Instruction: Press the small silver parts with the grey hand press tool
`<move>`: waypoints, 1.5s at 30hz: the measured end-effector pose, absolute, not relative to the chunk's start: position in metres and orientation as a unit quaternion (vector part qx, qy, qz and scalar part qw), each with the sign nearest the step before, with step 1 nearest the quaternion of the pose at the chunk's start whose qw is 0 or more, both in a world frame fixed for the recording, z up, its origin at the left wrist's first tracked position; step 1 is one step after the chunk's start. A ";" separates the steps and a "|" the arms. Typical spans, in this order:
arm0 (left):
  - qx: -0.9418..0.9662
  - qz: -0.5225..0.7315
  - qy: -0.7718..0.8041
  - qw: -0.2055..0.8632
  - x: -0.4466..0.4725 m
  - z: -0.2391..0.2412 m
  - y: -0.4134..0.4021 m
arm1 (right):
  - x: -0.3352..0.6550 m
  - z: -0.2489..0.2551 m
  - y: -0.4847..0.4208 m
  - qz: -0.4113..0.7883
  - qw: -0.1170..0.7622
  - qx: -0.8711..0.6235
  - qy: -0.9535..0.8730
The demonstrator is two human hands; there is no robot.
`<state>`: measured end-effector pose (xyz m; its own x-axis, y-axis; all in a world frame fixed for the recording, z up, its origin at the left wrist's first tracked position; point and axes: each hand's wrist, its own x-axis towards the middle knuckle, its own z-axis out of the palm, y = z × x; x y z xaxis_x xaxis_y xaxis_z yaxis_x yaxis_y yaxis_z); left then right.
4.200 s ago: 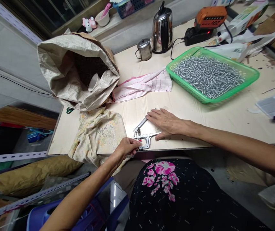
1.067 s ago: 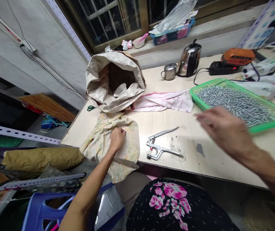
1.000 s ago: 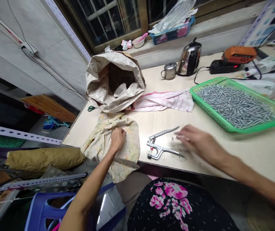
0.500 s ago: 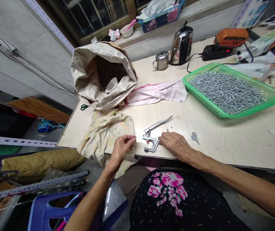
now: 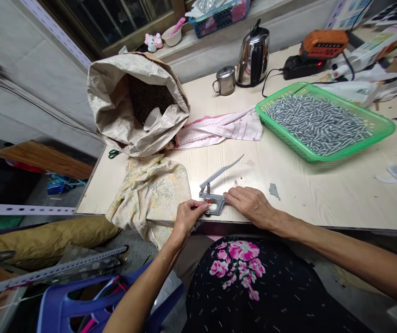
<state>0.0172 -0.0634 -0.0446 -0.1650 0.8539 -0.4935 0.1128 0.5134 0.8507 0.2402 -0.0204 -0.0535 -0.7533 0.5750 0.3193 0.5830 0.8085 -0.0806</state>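
Observation:
Grey hand pliers with a spring and a red tip, like snap-fastener pliers (image 5: 217, 198), lie near the table's front edge with the upper handle raised. My right hand (image 5: 252, 206) is closed round the lower handle at its right end. At the jaws, my left hand (image 5: 188, 216) pinches thumb and forefinger together beside the red tip; whatever is between them is too small to make out. Several small metal pins (image 5: 157, 186) lie on the flowered cloth (image 5: 139, 194) left of the pliers.
A green basket (image 5: 326, 157) full of metal pins stands at right. Behind the cloth, an open sack (image 5: 106, 111) holds dark small pieces and a white cup (image 5: 152, 119). A pink-white towel (image 5: 224, 127), metal mug (image 5: 225, 81), kettle (image 5: 253, 55) and green-handled scissors (image 5: 114, 153) are on the table.
My left hand has moved right from the cloth's edge to the jaws of the pliers. My right hand keeps its hold on the lower handle. The whole view has shifted slightly.

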 end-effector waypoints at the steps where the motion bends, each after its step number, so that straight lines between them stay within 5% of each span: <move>1: 0.356 0.338 0.684 0.539 0.017 -0.045 -0.063 | 0.240 -0.054 -0.020 -0.013 0.165 -0.311 -0.936; 16: 0.446 0.151 0.741 0.479 0.016 -0.041 -0.053 | 0.240 -0.069 -0.013 0.006 0.197 -0.306 -0.931; 29: 0.410 0.140 0.736 0.521 0.013 -0.044 -0.050 | 0.248 -0.051 0.010 0.130 0.127 -0.323 -0.929; 45: 0.387 0.158 0.743 0.522 0.020 -0.035 -0.049 | 0.242 -0.039 0.051 0.121 0.027 -0.316 -0.941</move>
